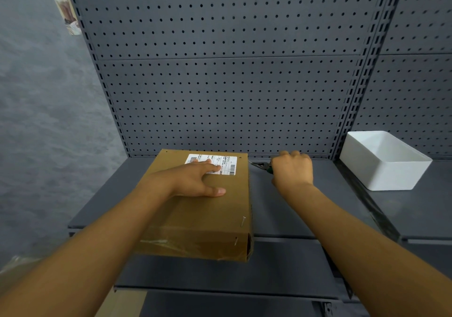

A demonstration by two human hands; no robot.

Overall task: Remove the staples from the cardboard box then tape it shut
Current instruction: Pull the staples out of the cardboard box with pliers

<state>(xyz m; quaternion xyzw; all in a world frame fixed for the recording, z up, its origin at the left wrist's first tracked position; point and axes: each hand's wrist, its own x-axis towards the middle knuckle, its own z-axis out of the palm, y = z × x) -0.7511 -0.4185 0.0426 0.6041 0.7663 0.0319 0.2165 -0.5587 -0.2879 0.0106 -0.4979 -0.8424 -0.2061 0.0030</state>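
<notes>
Nearest, the cardboard box (198,209) overhangs the near edge of the grey shelf (288,209), with bare shelf to its right as far as the white bin (381,162). Flat on its top lies the left hand (193,182), fingers straight — the right hand (292,170) grips pliers (260,165), whose tips sit just beside the box's far right corner, and two staples (242,221) show near the near right edge.

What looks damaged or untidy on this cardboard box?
The clear tape on the box near end is wrinkled, and the near right corner gapes open beside two staples.
</notes>
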